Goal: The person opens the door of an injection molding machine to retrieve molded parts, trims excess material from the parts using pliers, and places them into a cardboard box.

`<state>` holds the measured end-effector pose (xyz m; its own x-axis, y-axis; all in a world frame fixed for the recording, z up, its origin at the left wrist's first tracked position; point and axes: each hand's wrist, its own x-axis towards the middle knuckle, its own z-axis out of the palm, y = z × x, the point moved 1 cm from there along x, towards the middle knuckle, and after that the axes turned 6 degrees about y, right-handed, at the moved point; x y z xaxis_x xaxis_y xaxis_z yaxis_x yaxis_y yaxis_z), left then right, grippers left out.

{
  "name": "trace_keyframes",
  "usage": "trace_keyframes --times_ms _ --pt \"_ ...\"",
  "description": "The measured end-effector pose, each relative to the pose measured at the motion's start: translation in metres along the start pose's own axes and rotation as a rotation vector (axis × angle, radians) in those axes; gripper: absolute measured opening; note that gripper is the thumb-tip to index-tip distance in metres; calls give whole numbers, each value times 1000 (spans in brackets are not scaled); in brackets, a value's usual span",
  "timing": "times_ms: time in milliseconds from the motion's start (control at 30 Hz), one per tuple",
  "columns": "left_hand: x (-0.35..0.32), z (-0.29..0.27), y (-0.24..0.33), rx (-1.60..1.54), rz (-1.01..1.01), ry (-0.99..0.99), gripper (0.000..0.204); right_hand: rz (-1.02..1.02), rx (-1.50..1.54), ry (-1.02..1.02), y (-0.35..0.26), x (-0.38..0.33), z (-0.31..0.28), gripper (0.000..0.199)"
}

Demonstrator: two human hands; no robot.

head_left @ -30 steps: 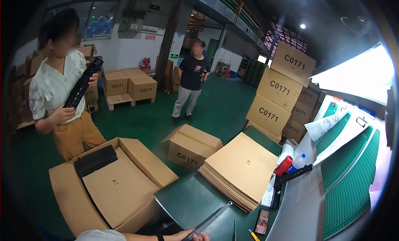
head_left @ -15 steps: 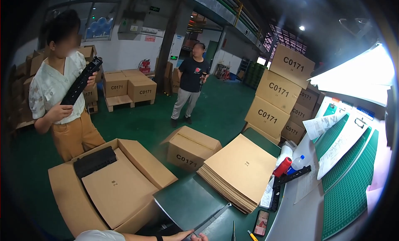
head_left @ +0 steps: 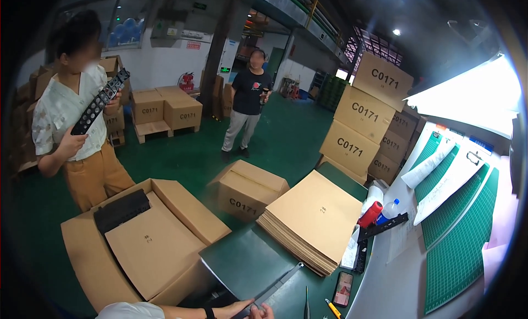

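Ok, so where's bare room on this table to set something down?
Bare green tabletop lies between open carton and cardboard stack, left of the dark strip; a smaller patch separates strip and pointed tool. Crowded: the right side, with phone, red bottle, clear bottle, black part.

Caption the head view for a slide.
Left hand and right hand at a grey strip across a green table, near an open box and stacked cardboard sheets.

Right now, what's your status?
Left hand, right hand at near end of long thin dark-grey strip; grip unclear. Far end beside flat brown cardboard stack.
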<state>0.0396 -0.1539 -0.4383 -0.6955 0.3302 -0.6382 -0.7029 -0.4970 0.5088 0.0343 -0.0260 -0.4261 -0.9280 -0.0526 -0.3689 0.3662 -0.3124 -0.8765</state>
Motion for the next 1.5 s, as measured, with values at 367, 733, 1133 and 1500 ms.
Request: trace_keyframes --times_ms 367,733,1133,1500 --pt "7 -7 12 -26 45 38 53 -33 -66 -73 -20 -3 22 41" --pt "-3 -1 8 -56 50 74 49 -10 10 -71 -23 -16 22 38" --pt "-7 -18 8 -599 -337 -586 53 -32 8 8 -37 -15 1 27" --pt "-16 -19 7 -657 -370 -659 46 7 -24 1 -31 -19 0 24"
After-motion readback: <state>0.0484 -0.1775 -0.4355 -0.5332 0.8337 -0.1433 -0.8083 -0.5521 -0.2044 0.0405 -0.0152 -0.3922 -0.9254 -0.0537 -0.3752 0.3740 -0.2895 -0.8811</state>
